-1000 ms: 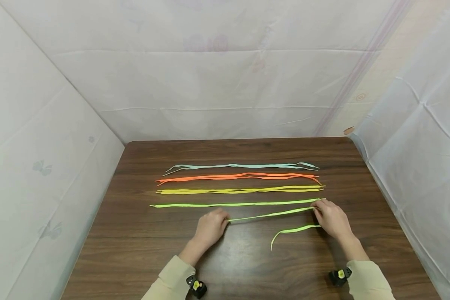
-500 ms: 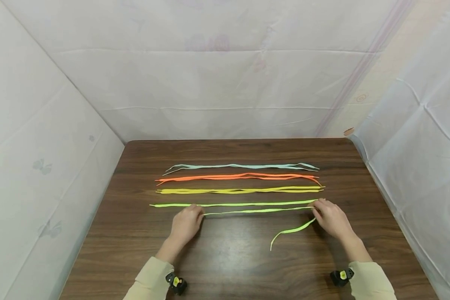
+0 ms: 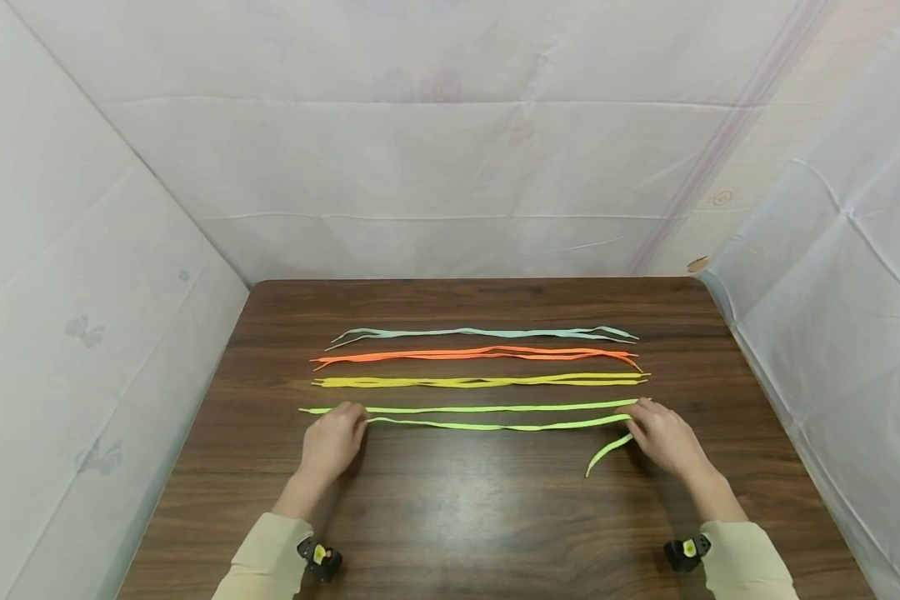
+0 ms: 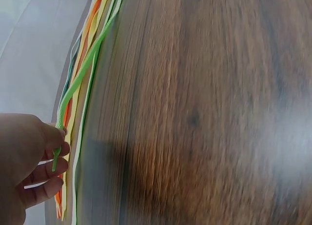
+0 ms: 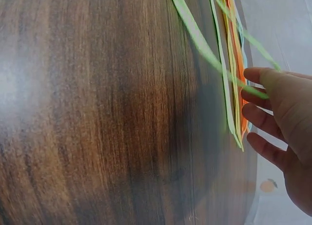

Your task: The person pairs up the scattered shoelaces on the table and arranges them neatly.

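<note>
A bright green shoelace (image 3: 480, 427) runs between both hands, sagging slightly, in front of the other laces. My left hand (image 3: 333, 440) pinches it near one tip between thumb and fingers; the tip pokes out below in the left wrist view. At the right, my right hand (image 3: 663, 433) holds the same lace between thumb and forefinger, its other fingers spread a little apart. The loose tail (image 3: 606, 454) hangs from that hand toward the front. A second green shoelace (image 3: 495, 408) lies straight on the table just behind, its left end partly overlapped by the left hand.
Behind lie yellow shoelaces (image 3: 480, 382), orange shoelaces (image 3: 487, 353) and light blue shoelaces (image 3: 487, 333) in parallel rows on the brown wooden table (image 3: 450, 517). White sheeting (image 3: 450, 183) rises at the table's back and sides.
My left hand has moved left and slightly back, drawing the held green shoelace out longer. The loose tail by the right hand has shortened. The right hand has stayed nearly in place.
</note>
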Available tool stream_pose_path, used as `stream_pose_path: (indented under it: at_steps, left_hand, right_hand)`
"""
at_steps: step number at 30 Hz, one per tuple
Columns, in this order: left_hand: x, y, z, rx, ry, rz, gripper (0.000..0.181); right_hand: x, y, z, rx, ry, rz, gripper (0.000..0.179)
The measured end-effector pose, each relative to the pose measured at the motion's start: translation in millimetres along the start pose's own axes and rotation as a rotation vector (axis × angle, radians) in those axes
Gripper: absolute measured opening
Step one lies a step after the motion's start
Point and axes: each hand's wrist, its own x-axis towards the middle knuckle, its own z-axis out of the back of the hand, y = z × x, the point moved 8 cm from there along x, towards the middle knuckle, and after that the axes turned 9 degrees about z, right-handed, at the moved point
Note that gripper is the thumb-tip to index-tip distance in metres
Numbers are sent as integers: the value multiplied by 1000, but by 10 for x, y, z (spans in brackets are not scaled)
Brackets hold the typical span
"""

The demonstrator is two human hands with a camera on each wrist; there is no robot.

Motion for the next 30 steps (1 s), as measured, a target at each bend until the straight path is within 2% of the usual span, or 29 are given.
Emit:
stream_pose_path:
  at_steps: [9, 19, 25, 30]
  left_hand:
    - [37, 180, 41, 6, 8, 42, 6]
    - [54, 392, 117, 3, 2, 84, 6]
    - [62, 484, 138, 13, -3, 97, 5]
    - [64, 541, 155, 14, -16, 91, 6]
  right_hand:
    - [-7, -62, -34, 20, 30, -43, 15]
    - [-33, -173, -72, 46, 129, -122, 18]
    - [-34, -164, -88, 63, 169, -122, 24]
    - [-30, -144, -74, 73, 148, -107, 27]
